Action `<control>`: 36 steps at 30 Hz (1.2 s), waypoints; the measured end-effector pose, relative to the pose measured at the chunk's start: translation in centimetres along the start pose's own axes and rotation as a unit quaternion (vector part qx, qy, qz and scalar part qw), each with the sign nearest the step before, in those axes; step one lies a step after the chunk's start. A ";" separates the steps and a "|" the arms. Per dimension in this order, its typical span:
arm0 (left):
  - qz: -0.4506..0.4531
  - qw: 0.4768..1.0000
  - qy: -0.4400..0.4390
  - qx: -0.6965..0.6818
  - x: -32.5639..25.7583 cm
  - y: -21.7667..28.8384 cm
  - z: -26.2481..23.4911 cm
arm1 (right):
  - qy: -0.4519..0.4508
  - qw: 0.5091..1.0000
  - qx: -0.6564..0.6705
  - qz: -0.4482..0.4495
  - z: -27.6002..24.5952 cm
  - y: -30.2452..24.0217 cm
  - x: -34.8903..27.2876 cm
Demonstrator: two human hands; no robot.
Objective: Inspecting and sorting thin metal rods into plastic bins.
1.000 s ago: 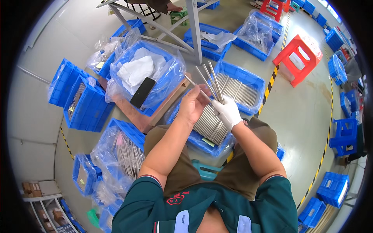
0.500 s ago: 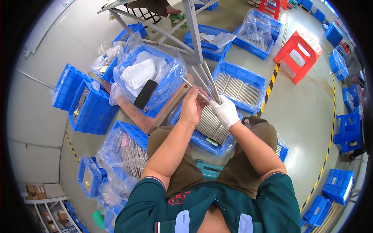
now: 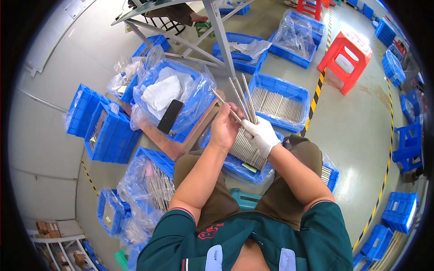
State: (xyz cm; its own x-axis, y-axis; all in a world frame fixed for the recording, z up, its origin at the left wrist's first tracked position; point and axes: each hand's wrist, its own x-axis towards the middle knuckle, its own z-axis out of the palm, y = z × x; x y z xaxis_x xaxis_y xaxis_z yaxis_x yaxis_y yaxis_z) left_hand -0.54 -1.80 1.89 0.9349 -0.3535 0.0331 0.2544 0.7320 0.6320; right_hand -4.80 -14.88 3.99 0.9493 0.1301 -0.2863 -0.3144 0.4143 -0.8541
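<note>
My bare left hand (image 3: 223, 128) is closed around a thin metal rod (image 3: 218, 96) that slants up toward the left. In my right hand (image 3: 263, 136), which wears a white glove, several long metal rods (image 3: 245, 98) are gripped together and point upward in a narrow fan. The two hands meet, and the left rod's lower end passes close to the gloved fingers. Beneath them a plastic-lined blue crate holds a row of metal rods (image 3: 248, 153) with a yellow-green slip (image 3: 249, 167). Just beyond, another blue crate (image 3: 294, 125) contains similar rods (image 3: 276, 104).
A lined crate with white sheeting (image 3: 161, 95) and a black phone (image 3: 170, 116) stands at left. Past the hands rises a grey table leg (image 3: 220, 38); another person's hand (image 3: 197, 17) shows beyond. A red stool (image 3: 347, 58) is at right, stacked blue crates (image 3: 115, 137) at left.
The rods in my right hand have shifted slightly and now lean less to the left. My left hand keeps its rod nearly in place. The whole view has shifted a little.
</note>
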 end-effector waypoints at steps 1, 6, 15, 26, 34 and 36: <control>0.014 1.000 -0.005 -0.002 0.0 0.2 0.2 | -0.028 0.999 0.018 0.013 -0.1 -0.4 -0.1; 0.052 0.999 0.016 -0.005 -0.2 1.0 1.3 | -0.093 0.993 0.064 0.037 -0.4 -1.9 -0.1; 0.093 0.993 0.038 0.056 0.1 1.6 0.4 | -0.087 0.993 0.076 0.035 0.4 -1.7 -0.3; 0.042 0.999 0.015 0.011 -0.7 2.6 1.2 | -0.068 0.992 0.101 0.015 0.7 -0.8 -0.1; 0.083 0.993 0.023 0.086 -1.3 1.0 1.9 | -0.072 0.994 0.082 -0.027 1.3 -1.1 0.1; 0.061 0.989 0.030 0.135 -1.4 0.9 2.0 | -0.076 0.993 0.085 -0.024 1.2 -1.1 0.2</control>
State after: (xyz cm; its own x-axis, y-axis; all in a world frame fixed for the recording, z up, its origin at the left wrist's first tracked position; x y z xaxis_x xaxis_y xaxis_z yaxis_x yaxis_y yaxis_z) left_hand -2.09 -1.83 3.92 0.9698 -0.2300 0.0809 0.0706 0.5826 0.8097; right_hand -4.28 -14.23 5.38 0.9572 0.2357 -0.1681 -0.2760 0.5679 -0.7754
